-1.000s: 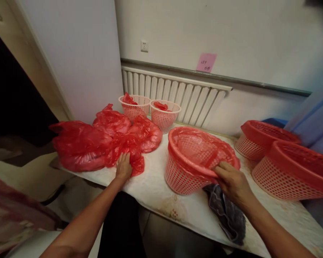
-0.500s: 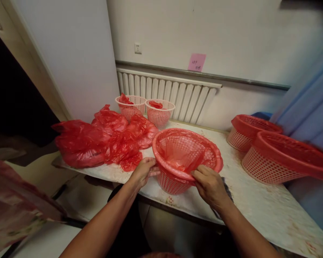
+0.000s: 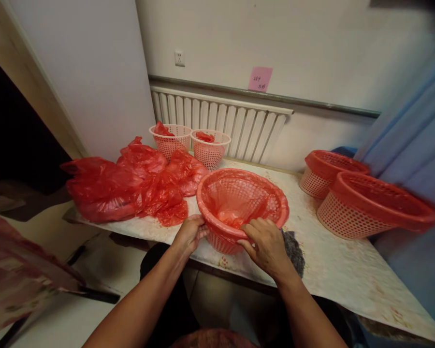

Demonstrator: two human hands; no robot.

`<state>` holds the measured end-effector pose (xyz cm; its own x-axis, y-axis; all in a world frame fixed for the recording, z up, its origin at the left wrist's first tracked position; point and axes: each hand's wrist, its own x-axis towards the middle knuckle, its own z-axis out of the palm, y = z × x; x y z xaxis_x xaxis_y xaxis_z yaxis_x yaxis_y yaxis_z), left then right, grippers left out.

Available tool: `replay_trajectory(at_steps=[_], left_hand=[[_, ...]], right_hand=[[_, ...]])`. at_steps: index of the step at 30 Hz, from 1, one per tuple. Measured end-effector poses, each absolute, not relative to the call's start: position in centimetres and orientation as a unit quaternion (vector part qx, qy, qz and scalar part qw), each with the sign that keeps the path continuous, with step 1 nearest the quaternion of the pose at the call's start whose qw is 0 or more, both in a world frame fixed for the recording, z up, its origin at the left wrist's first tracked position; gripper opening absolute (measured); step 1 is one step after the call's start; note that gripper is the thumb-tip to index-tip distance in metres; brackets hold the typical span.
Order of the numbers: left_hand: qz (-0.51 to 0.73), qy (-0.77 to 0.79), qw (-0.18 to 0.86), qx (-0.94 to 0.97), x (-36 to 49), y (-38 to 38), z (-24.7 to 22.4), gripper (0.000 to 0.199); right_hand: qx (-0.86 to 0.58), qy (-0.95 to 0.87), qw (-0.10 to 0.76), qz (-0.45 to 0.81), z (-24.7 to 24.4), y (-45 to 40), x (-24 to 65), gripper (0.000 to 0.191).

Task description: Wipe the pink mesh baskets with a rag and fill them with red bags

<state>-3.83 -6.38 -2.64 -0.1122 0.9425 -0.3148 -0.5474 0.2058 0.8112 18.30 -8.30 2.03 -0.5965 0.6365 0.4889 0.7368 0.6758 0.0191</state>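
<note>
A pale plastic basket with round holes stands in front of me on the table. It is lined with a thin red plastic bag, whose edge is folded outward over the rim. At the near left of the rim, my left hand is closed on the bag's edge, thumb above and fingers beneath. My right hand is closed over the near right of the rim, fingers inside and thumb outside, gripping the bag there.
Crumpled red plastic bags lie heaped on the left. Behind them, two pale baskets stand by the radiator. Two red-lined baskets stand right, beside a blue curtain. A dark grey cloth lies on the table.
My right hand has slid left along the near rim, uncovering more of the grey cloth. My left hand stays at the rim's left side. The view has shifted slightly.
</note>
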Motion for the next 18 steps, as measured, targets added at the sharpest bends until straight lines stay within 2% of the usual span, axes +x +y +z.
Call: replay_trajectory(at_steps=[11,15,18], left_hand=[[0.685,0.356,0.617,0.149,-4.6,-8.4,0.3,0.004],[0.708,0.335,0.595,0.180,-4.3,-9.5,2.5,0.006],[0.719,0.315,0.577,0.224,-3.7,-10.0,4.4,0.015]], right_hand=[[-0.358,-0.891,0.264,-0.086,1.8,-8.3,18.3,0.043],[-0.364,-0.890,0.261,-0.090,1.7,-8.2,18.3,0.043],[-0.367,-0.888,0.257,-0.102,1.7,-8.2,18.3,0.040]])
